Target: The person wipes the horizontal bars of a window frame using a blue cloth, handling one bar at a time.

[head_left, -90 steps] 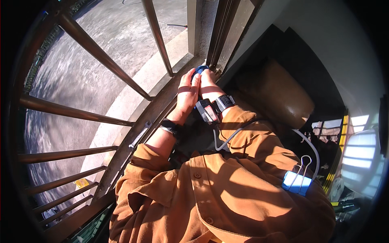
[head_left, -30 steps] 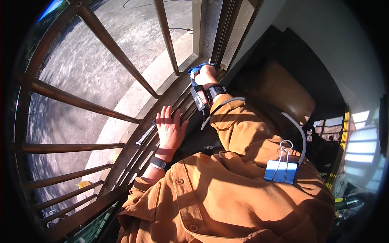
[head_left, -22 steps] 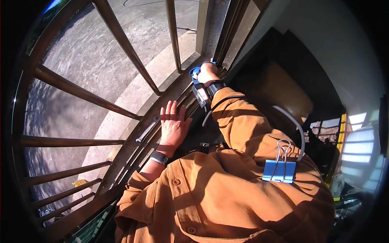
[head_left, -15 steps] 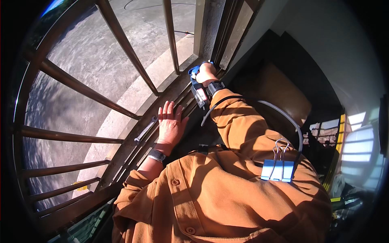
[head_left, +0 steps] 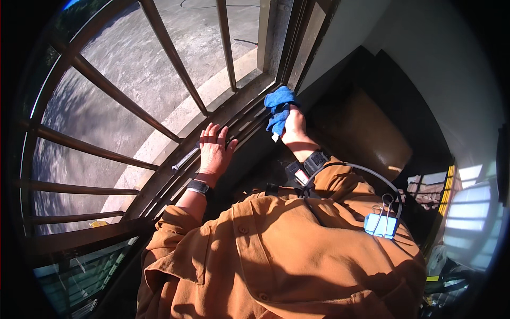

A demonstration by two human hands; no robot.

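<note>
A blue cloth (head_left: pixel 280 107) is bunched up in my right hand (head_left: pixel 295 125), whose fingers close round it beside the far corner of the window track. My left hand (head_left: pixel 213 151) lies on the edge of the window track (head_left: pixel 241 125) with its fingers stretched out and nothing in them. Just left of that hand, a metal wrench (head_left: pixel 186 158) rests on the sill, partly hidden by the fingers. Both wrists carry dark straps, and a small grey device (head_left: pixel 297 174) hangs from a cable by my right forearm.
Brown metal bars (head_left: pixel 172 58) stand along the outer side of the sill, with concrete ground (head_left: pixel 122 74) beyond. A white wall (head_left: pixel 425 48) and a brown panel (head_left: pixel 366 133) are on the right. A blue binder clip (head_left: pixel 380 225) holds the cable to my shirt.
My right hand has drawn back from the track corner toward me and turned, so more of the blue cloth shows. The left hand stays nearly in place; the view has shifted slightly.
</note>
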